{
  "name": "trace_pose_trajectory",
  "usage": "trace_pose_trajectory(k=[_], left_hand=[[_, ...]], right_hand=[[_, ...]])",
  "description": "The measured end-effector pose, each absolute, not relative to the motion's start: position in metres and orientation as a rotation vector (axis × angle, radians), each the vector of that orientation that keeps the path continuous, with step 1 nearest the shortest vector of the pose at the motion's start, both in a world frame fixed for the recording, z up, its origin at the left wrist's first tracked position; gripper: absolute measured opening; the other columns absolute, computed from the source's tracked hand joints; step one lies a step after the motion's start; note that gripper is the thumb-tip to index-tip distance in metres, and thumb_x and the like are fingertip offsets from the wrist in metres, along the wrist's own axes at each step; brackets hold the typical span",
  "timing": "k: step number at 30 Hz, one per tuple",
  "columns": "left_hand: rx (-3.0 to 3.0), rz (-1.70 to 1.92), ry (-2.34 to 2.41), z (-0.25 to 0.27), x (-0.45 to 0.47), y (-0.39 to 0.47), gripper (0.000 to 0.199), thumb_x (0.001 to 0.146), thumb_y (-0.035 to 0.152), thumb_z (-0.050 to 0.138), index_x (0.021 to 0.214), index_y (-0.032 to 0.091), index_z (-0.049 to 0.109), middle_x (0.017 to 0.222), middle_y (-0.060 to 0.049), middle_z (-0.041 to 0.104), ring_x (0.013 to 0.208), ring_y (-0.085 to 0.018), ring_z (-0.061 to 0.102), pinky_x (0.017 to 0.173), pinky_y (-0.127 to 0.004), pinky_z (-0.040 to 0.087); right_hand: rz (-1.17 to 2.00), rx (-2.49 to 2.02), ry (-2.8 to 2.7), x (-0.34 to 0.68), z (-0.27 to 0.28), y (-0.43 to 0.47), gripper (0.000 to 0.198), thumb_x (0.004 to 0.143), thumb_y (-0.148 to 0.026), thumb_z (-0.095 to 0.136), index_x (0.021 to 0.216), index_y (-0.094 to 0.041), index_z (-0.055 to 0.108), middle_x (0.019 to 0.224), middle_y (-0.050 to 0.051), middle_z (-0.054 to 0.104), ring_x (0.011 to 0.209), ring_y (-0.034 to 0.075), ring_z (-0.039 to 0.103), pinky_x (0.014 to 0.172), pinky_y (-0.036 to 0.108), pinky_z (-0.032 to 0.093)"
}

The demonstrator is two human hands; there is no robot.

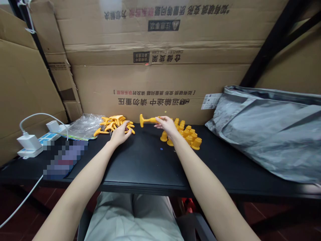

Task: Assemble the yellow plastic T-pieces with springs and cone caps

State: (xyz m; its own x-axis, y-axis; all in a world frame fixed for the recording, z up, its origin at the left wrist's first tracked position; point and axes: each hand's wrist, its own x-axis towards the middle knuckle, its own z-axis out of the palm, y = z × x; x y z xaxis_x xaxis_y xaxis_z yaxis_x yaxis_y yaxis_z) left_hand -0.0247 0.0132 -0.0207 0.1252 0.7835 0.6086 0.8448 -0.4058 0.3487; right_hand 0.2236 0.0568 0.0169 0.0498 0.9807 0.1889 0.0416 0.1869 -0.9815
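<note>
My right hand point(167, 126) is closed on one end of a yellow T-shaped handle point(149, 120), held roughly level above the black table. Its crossbar points left, and the end inside my fingers is hidden. On the left, my left hand point(120, 134) is over a pile of similar yellow T-shaped handles point(110, 126), some with small metal chains. Thumb and fingers there are apart; whether they touch a piece is unclear. Behind and to the right of my right wrist, several yellow cup-shaped pieces point(196, 143) stand together on the table, partly covered by my forearm.
Clear plastic wrapping point(84, 126) lies beside the pile. Farther left are a white charger point(29, 143) with a cable and a power strip point(48, 137). A large grey bag point(263, 130) fills the right side. Cardboard point(155, 77) walls off the back of the table point(142, 167).
</note>
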Motion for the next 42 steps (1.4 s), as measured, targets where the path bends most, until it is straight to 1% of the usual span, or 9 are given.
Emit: trace_pose_trajectory(k=[5, 10, 20, 25, 29, 32, 36, 39, 42], left_hand=[[-2.326, -1.155, -1.653, -0.024, -0.024, 0.016, 0.036, 0.086, 0.029, 0.053, 0.121, 0.024, 0.053, 0.085, -0.001, 0.068, 0.077, -0.016, 0.066, 0.074, -0.029, 0.052], [-2.357, -1.108, -1.651, -0.026, -0.025, 0.017, 0.033, 0.084, 0.027, 0.053, 0.117, 0.024, 0.056, 0.082, 0.0, 0.067, 0.076, -0.016, 0.065, 0.073, -0.029, 0.052], [-2.415, -1.05, -1.628, -0.026, -0.024, 0.018, 0.032, 0.085, 0.027, 0.05, 0.115, 0.022, 0.058, 0.08, -0.001, 0.065, 0.074, -0.017, 0.064, 0.073, -0.03, 0.051], [-2.438, -1.049, -1.628, -0.025, -0.024, 0.017, 0.033, 0.085, 0.028, 0.05, 0.117, 0.022, 0.059, 0.08, -0.001, 0.065, 0.075, -0.017, 0.063, 0.073, -0.03, 0.051], [-2.453, -1.039, -1.631, -0.024, -0.024, 0.016, 0.034, 0.085, 0.028, 0.05, 0.118, 0.021, 0.059, 0.08, -0.002, 0.064, 0.075, -0.017, 0.063, 0.074, -0.03, 0.05], [-2.455, -1.015, -1.659, -0.024, -0.024, 0.016, 0.035, 0.085, 0.028, 0.049, 0.118, 0.021, 0.059, 0.081, -0.002, 0.065, 0.077, -0.017, 0.063, 0.074, -0.029, 0.05], [-2.417, -0.95, -1.711, -0.024, -0.024, 0.018, 0.028, 0.086, 0.027, 0.048, 0.109, 0.02, 0.063, 0.089, -0.004, 0.067, 0.087, -0.019, 0.064, 0.079, -0.031, 0.05], [-2.377, -0.873, -1.691, -0.024, -0.025, 0.02, 0.023, 0.085, 0.024, 0.049, 0.1, 0.019, 0.065, 0.098, -0.008, 0.066, 0.099, -0.023, 0.061, 0.091, -0.036, 0.048], [-2.268, -0.768, -1.791, -0.025, -0.028, 0.02, 0.027, 0.083, 0.022, 0.05, 0.106, 0.018, 0.064, 0.111, -0.012, 0.063, 0.111, -0.028, 0.055, 0.096, -0.043, 0.044]], right_hand=[[0.505, -1.258, -1.367, 0.246, 0.006, 0.079, 0.031, 0.073, -0.031, 0.072, 0.094, -0.02, 0.053, 0.092, 0.006, 0.067, 0.085, 0.02, 0.067, 0.077, 0.034, 0.054], [0.087, -1.614, -1.703, 0.245, 0.002, 0.078, 0.031, 0.078, -0.02, 0.064, 0.107, -0.016, 0.056, 0.11, 0.014, 0.065, 0.104, 0.027, 0.062, 0.089, 0.04, 0.046], [-0.421, -1.831, -2.286, 0.195, 0.006, 0.062, 0.042, 0.085, 0.0, 0.04, 0.124, -0.011, 0.05, 0.118, 0.018, 0.061, 0.103, 0.025, 0.064, 0.108, 0.046, 0.024], [-0.43, -1.86, -2.312, 0.189, 0.001, 0.063, 0.043, 0.085, 0.001, 0.039, 0.123, -0.009, 0.055, 0.116, 0.021, 0.062, 0.103, 0.027, 0.065, 0.111, 0.052, 0.017], [-0.296, -1.938, -2.342, 0.193, 0.008, 0.065, 0.036, 0.086, -0.007, 0.051, 0.121, -0.012, 0.058, 0.121, 0.02, 0.061, 0.115, 0.03, 0.059, 0.111, 0.062, 0.009], [-0.137, -2.016, -2.301, 0.201, 0.024, 0.064, 0.035, 0.088, -0.022, 0.059, 0.122, -0.015, 0.058, 0.128, 0.018, 0.059, 0.122, 0.032, 0.054, 0.108, 0.066, 0.014], [-0.032, -2.008, -2.159, 0.217, 0.047, 0.052, 0.033, 0.093, -0.034, 0.051, 0.121, -0.019, 0.06, 0.127, 0.014, 0.062, 0.12, 0.03, 0.056, 0.108, 0.06, 0.023], [0.022, -2.089, -2.137, 0.228, 0.052, 0.039, 0.03, 0.089, -0.035, 0.057, 0.114, -0.021, 0.065, 0.121, 0.014, 0.066, 0.119, 0.033, 0.056, 0.107, 0.061, 0.026], [0.075, -2.123, -2.176, 0.236, 0.047, 0.032, 0.026, 0.084, -0.029, 0.063, 0.107, -0.018, 0.069, 0.119, 0.017, 0.067, 0.119, 0.039, 0.056, 0.105, 0.068, 0.021]])
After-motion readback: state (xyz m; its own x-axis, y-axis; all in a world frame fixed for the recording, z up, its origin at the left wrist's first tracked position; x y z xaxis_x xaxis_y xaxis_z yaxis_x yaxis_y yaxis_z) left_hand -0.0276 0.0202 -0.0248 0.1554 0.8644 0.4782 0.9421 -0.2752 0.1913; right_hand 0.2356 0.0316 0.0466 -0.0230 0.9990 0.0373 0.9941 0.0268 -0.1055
